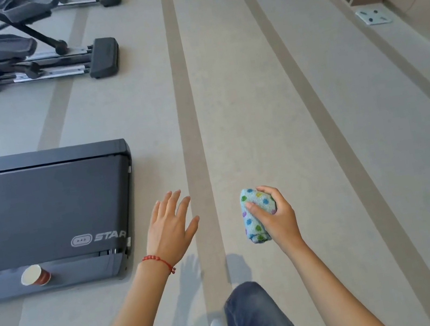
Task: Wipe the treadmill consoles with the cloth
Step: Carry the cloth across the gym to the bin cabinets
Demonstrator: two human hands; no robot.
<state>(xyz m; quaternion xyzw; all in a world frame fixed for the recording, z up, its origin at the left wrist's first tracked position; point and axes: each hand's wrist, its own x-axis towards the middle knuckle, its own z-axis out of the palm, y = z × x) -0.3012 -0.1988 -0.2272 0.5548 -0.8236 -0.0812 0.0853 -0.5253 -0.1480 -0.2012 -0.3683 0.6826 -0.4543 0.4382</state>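
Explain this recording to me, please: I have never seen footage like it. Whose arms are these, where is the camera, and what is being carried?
There is one picture, taken by a wide-angle camera worn on a person's head, looking forward and down at a grey striped gym floor. The two bare arms are that person's own. The right hand has its grip closed on a folded pale blue cloth with coloured dots. The left hand, with a red bead bracelet at the wrist, is open and holds nothing. To the left lies the rear end of a black treadmill deck, with a red paper cup standing on its edge. No console shows yet.
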